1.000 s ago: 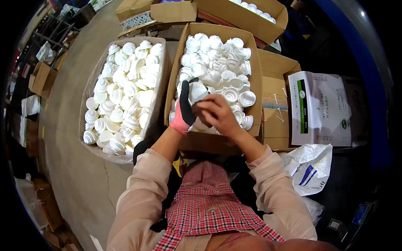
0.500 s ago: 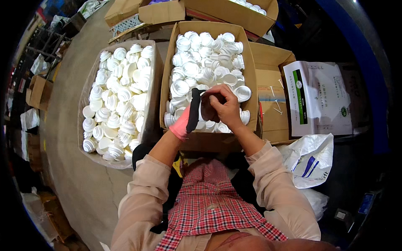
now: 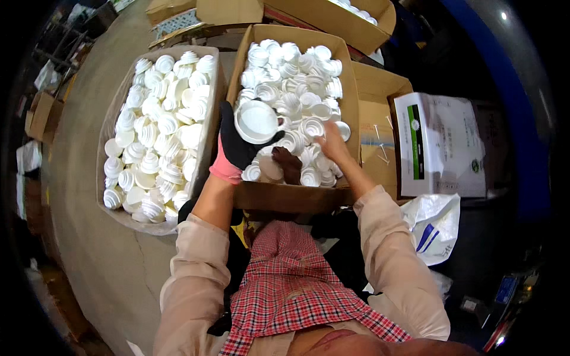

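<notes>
My left hand (image 3: 236, 139), in a black glove with a pink cuff, is closed around a round white plastic cap (image 3: 256, 121) over the near left of the middle cardboard box (image 3: 297, 194). The cap's hollow side faces up. My bare right hand (image 3: 335, 144) is at the box's right side, beside the white caps; its fingers are smeared by motion and partly lost against them. Between my hands, a dark brown crumpled piece (image 3: 288, 164) lies on the caps, its material unclear. Next to it is a dull beige round piece (image 3: 271, 169).
To the left stands a lined box (image 3: 107, 199) full of off-white stepped caps. On the right are an open carton (image 3: 373, 92) with several thin white pins, a printed white sheet (image 3: 442, 145) and a white plastic bag (image 3: 436, 228). More cartons (image 3: 231, 12) stand at the back.
My hands have parted: the left turned over and moved left, showing the cap; the right moved right and away from the brown piece, which now lies on the caps. The whole view has shifted slightly.
</notes>
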The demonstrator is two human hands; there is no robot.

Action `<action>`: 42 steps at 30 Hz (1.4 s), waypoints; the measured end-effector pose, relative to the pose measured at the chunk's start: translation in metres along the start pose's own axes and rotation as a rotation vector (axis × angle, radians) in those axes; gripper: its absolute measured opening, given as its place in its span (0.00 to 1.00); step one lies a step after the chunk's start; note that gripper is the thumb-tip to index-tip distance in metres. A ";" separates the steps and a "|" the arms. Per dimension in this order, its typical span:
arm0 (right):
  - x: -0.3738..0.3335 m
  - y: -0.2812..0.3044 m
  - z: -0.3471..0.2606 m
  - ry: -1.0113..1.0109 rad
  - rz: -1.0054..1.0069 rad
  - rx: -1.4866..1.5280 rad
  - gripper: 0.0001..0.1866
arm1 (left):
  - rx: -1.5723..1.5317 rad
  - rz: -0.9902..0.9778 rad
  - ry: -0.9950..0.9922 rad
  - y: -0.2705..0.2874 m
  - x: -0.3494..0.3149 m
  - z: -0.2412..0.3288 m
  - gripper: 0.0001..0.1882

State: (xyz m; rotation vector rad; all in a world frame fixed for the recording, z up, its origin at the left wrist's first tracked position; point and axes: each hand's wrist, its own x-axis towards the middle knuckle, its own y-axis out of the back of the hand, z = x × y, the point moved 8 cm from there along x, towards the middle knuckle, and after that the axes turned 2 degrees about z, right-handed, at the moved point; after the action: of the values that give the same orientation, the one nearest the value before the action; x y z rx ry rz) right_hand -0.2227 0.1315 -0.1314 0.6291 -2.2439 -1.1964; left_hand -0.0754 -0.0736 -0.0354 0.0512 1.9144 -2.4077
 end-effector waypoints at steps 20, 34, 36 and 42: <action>0.003 0.064 -0.137 -0.084 -0.353 1.662 0.10 | 1.395 0.019 -0.603 -0.054 -0.030 0.009 0.38; -0.011 0.125 -0.172 0.177 0.070 0.783 0.33 | 1.474 0.004 -0.603 -0.055 -0.022 -0.019 0.38; -0.015 0.131 -0.187 0.280 0.171 0.553 0.33 | 1.427 0.001 -0.549 -0.061 -0.024 -0.025 0.35; -0.017 0.132 -0.185 0.329 0.204 0.488 0.34 | 1.489 -0.005 -0.599 -0.070 -0.022 -0.027 0.38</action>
State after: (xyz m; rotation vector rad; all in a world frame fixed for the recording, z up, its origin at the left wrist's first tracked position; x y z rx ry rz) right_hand -0.1135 0.0960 0.0654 0.6963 -2.2477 -0.4049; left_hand -0.0591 -0.0306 0.0278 -0.5038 -0.2780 -2.7262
